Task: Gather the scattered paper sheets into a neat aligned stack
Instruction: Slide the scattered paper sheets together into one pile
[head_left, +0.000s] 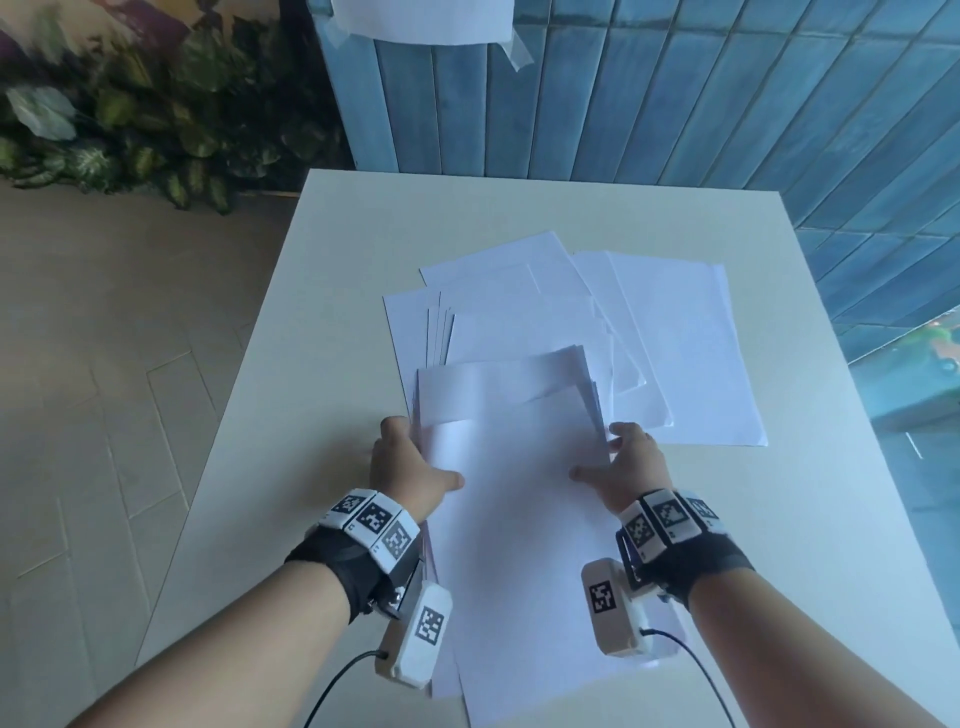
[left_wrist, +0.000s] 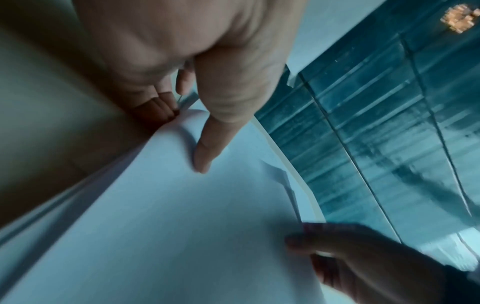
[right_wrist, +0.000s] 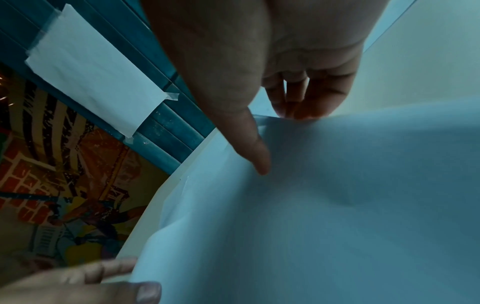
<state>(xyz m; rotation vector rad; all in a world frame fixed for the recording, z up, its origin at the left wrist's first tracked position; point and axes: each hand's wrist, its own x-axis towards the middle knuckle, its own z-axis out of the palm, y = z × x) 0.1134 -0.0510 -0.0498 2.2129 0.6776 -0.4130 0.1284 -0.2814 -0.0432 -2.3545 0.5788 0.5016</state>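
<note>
White paper sheets fill the middle of the pale tabletop (head_left: 332, 291). Both hands hold a gathered stack of sheets (head_left: 519, 519) by its two long sides, over the near half of the tabletop; its near end reaches almost to the near edge. The left hand (head_left: 402, 465) grips the stack's left side: the thumb lies on the top sheet and the fingers (left_wrist: 158, 105) curl under the edge, as the left wrist view shows. The right hand (head_left: 626, 467) grips the right side the same way, thumb pressed onto the top sheet and fingers (right_wrist: 306, 98) tucked beneath the edge. The top sheets are not yet aligned; the far end of the stack shows several offset corners, and the paper bows slightly between the hands.

Beyond the stack, toward the far edge, the scattered sheets (head_left: 519, 301) lie flat in overlapping fans at different angles. Two or three more sheets (head_left: 685, 353) lie toward the right edge, fanned and tilted, their near corners just beside the right hand.

Each wrist carries a black strap with white marker blocks and a small white camera unit with a cable. A blue tiled wall (head_left: 675, 104) stands behind the far edge, with a taped sheet (head_left: 421, 21) stuck on it. Green leafy plants (head_left: 145, 119) sit on the floor to the far left.
</note>
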